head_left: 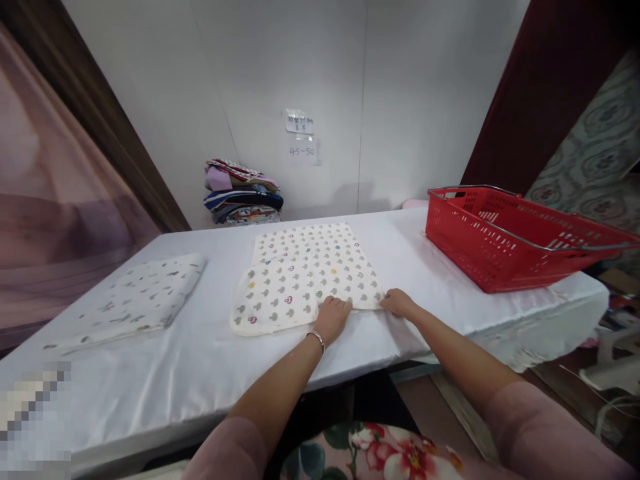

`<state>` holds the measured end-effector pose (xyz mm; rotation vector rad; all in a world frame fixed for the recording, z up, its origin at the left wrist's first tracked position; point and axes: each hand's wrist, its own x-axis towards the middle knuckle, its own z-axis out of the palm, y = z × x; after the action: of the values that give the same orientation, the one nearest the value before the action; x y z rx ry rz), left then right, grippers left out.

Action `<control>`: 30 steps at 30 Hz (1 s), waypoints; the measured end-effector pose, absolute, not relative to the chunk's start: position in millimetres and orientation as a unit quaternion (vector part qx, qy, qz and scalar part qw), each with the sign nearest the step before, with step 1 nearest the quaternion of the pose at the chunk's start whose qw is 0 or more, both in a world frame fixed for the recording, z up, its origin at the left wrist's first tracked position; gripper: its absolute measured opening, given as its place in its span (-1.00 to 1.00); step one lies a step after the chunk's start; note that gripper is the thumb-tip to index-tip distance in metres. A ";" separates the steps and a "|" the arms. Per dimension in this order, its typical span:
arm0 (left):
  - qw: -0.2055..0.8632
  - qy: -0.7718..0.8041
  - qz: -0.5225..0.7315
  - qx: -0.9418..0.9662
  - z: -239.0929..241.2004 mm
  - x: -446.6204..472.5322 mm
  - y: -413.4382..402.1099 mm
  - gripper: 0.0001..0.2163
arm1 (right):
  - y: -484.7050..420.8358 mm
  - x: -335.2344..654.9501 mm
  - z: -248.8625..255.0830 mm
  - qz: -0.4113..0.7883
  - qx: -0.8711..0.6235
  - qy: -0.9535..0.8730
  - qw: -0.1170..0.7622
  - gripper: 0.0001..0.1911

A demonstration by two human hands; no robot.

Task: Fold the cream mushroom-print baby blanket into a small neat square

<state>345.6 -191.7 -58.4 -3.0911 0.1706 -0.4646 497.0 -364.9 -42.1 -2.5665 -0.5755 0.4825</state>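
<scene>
A cream cloth printed with small grey and coloured mushrooms (305, 277) lies spread on the white table (200, 353), its left part folded over. My left hand (331, 318) rests on the cloth's near edge with its fingers curled onto the fabric. At the near right corner, my right hand (397, 302) pinches the cloth between closed fingers. Both hands are close together at the front edge of the cloth.
A folded white cloth with a grey pattern (133, 298) lies to the left on the table. A red plastic basket with metal handles (510, 233) stands at the right end. A stack of folded fabrics (243, 192) sits at the back by the wall.
</scene>
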 end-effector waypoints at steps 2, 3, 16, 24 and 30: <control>0.012 0.053 -0.148 -0.988 -58.2 346.7 -193.3 -0.81 | -366.7 499.5 -37.8 0.203 -0.922 -0.207 0.258 -0.86; 0.012 0.051 -0.148 -0.988 -58.6 347.3 -194.4 -0.81 | -368.1 500.7 -35.2 0.211 -0.915 -0.205 0.275 -0.86; -0.072 -0.020 -0.111 -0.991 -59.7 356.7 -206.7 -0.78 | -386.0 500.0 -42.2 0.178 -0.921 -0.177 0.297 -0.83; -0.126 -0.015 -0.148 -0.981 -57.7 357.2 -206.4 -0.77 | -388.1 472.1 -37.2 -0.068 -0.889 -0.426 0.152 -0.85; -0.122 -0.025 -0.125 -0.984 -55.8 361.8 -206.5 -0.77 | -383.9 471.5 -42.0 -0.021 -0.817 -0.544 0.188 -0.80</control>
<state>361.8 -206.5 -55.8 -3.3573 -0.0863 -0.4259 471.5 -383.9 -42.0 -2.2990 -1.5317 -0.0590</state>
